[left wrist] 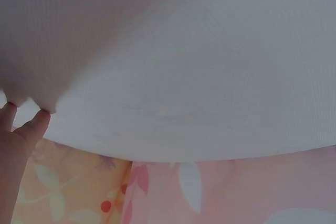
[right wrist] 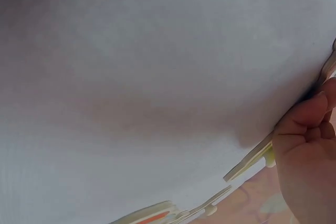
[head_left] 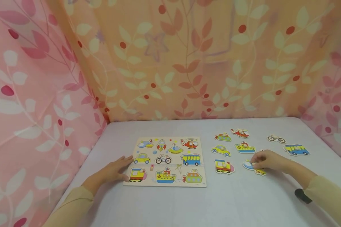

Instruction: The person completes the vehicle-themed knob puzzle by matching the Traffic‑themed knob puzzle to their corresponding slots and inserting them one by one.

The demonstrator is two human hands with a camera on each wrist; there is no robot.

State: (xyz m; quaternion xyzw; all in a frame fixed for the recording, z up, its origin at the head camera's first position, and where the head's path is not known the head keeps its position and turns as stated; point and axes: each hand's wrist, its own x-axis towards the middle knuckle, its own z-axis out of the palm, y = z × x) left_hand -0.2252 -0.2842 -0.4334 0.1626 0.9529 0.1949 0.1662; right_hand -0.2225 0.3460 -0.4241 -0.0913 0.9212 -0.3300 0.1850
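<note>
A wooden puzzle board (head_left: 166,167) with vehicle pictures lies left of the table's middle. My left hand (head_left: 113,168) rests at its left edge, fingers straight and spread, the thumb by the lower left corner; two of its fingertips touch the white cloth in the left wrist view. To the right of the board, my right hand (head_left: 268,160) pinches the airplane puzzle piece (head_left: 248,165), its fingertips at the middle of the piece, where they hide the knob. The piece sits low over the table. In the right wrist view the thumb (right wrist: 307,114) is bent against the fingers.
Around the right hand lie knobbed puzzle pieces: a train (head_left: 224,166), a car (head_left: 221,150), a ship (head_left: 245,147), a submarine (head_left: 223,137), a helicopter (head_left: 240,133), a bicycle (head_left: 276,138) and a bus (head_left: 296,150). Floral curtains (head_left: 187,63) enclose the table. A black object (head_left: 303,196) shows beside the right sleeve.
</note>
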